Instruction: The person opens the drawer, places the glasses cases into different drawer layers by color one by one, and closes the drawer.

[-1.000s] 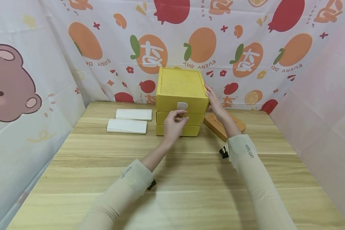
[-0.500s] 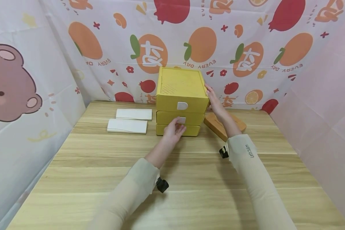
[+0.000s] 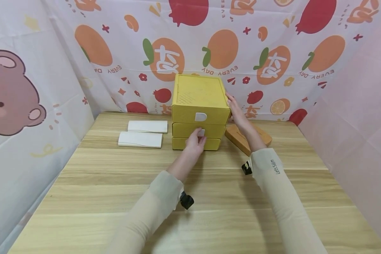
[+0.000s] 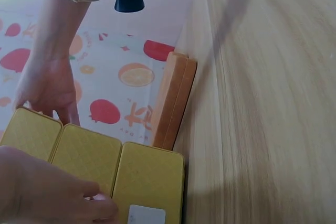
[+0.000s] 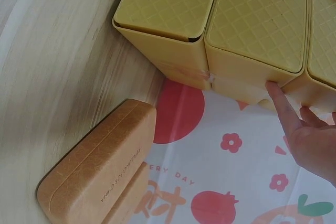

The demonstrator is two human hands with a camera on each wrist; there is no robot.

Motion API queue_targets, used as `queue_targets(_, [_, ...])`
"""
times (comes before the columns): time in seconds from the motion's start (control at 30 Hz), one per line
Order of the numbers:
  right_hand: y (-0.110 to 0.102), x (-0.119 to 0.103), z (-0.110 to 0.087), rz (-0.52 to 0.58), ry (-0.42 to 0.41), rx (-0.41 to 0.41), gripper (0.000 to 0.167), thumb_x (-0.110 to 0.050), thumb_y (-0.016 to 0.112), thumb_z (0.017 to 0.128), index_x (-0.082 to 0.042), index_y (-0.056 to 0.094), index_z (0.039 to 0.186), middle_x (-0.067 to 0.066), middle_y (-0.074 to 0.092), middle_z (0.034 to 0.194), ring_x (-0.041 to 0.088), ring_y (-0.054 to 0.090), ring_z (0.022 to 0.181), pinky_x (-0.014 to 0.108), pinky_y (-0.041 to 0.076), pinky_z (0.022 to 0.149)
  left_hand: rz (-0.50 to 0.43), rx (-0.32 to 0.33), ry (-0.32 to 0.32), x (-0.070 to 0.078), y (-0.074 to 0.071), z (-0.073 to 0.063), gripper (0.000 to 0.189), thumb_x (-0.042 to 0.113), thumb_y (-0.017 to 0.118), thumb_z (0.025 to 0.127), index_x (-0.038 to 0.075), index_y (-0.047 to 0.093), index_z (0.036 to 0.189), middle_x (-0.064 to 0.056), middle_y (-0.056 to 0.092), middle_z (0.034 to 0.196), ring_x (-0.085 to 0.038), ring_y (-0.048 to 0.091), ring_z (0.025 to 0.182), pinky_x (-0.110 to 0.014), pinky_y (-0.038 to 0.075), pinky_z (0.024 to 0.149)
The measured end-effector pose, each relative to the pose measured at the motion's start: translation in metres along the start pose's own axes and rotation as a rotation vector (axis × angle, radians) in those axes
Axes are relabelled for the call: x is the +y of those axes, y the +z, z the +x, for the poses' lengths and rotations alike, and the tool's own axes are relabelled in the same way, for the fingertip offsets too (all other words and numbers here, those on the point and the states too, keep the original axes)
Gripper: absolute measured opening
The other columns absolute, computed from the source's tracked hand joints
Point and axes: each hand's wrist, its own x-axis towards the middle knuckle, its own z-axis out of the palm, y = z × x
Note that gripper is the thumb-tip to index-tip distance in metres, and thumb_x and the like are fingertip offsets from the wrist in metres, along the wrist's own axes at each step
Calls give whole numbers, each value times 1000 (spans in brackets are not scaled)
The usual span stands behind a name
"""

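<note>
Head view alone catching white cases (image 3: 140, 139), left hand (image 3: 193, 147) pinching tab (image 3: 202, 133), right hand (image 3: 237, 112) outstretched against drawers (image 3: 200, 92)

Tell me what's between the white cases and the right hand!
Yellow drawers, with the left hand at their front. The head view shows white cases on one side, the right hand on the other.

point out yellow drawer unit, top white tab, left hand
Yellow drawer unit (image 3: 200, 97), head view, top panel.
Top white tab (image 3: 201, 116), head view, its middle.
Left hand (image 3: 194, 144), head view, middle of the hand.
</note>
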Motion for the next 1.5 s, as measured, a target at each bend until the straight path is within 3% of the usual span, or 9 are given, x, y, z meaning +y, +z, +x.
queue_targets(0.07, [0, 0, 0, -11, -5, 5, 52, -39, 25, 100, -25, 13, 148, 4, 7, 150, 29, 26, 127, 57, 33, 93, 2, 15, 10, 1, 4, -8, 69, 0, 74, 74, 1, 33, 129, -20, 43, 120, -31, 48, 109, -33, 45, 88])
queue_targets(0.2, [0, -1, 1, -17, -10, 9, 52, -39, 25, 100, -25, 13, 148, 4, 7, 150, 30, 26, 128, 57, 34, 93, 6, 1, 23, -7, -6, 28, 66, 2, 78, 68, 0, 41, 123, -18, 46, 114, -29, 52, 101, -33, 49, 83])
queue_targets(0.3, [1, -1, 0, 5, 2, 5, 51, -40, 25, 99, -27, 14, 148, 4, 7, 150, 31, 30, 125, 57, 36, 91, 23, 11, 48, -7, -8, 30, 61, 3, 79, 66, -3, 46, 116, -19, 48, 110, -28, 54, 96, -32, 50, 79])
queue_targets(0.37, [1, -1, 0, 15, 9, 0, 51, -41, 26, 99, -28, 14, 148, 3, 7, 150, 32, 33, 123, 58, 37, 90, 46, 26, 68, -2, 0, 1, 54, 1, 76, 69, -6, 48, 115, -20, 48, 110, -28, 54, 96, -32, 50, 80])
queue_targets(0.5, [2, -4, -2, 34, 21, -13, 52, -40, 26, 99, -27, 12, 148, 4, 7, 150, 33, 35, 122, 59, 36, 90, 94, 52, 65, 16, 23, -88, 46, -1, 60, 84, -11, 41, 125, -23, 42, 123, -29, 46, 111, -29, 43, 91])
queue_targets(0.6, [3, -11, -7, 39, 27, -23, 52, -37, 25, 100, -24, 10, 148, 7, 6, 150, 36, 35, 121, 59, 36, 90, 125, 50, 54, 21, 28, -120, 46, -1, 53, 88, -11, 35, 129, -23, 37, 128, -29, 41, 117, -27, 40, 94])
queue_targets(0.8, [1, -4, -3, 51, 20, -12, 51, -38, 25, 100, -27, 12, 148, 3, 6, 150, 33, 35, 121, 57, 38, 90, 105, 23, 39, 14, 14, -106, 48, -1, 62, 82, -10, 40, 124, -22, 41, 119, -27, 46, 107, -26, 45, 88])
queue_targets(1.07, [6, -26, -17, 59, 33, -43, 52, -31, 23, 101, -19, 7, 149, 9, 3, 150, 39, 34, 121, 59, 35, 91, 109, 10, -4, 14, 3, -120, 47, 0, 62, 83, -8, 40, 124, -20, 40, 116, -27, 45, 106, -26, 44, 89])
queue_targets(1.5, [7, -28, -19, 44, 21, -33, 52, -31, 23, 101, -18, 8, 149, 11, 6, 150, 38, 39, 117, 57, 38, 89, 58, -45, -90, 14, -17, -142, 31, -3, 57, 84, -6, 45, 112, -17, 42, 109, -27, 44, 108, -30, 41, 93])
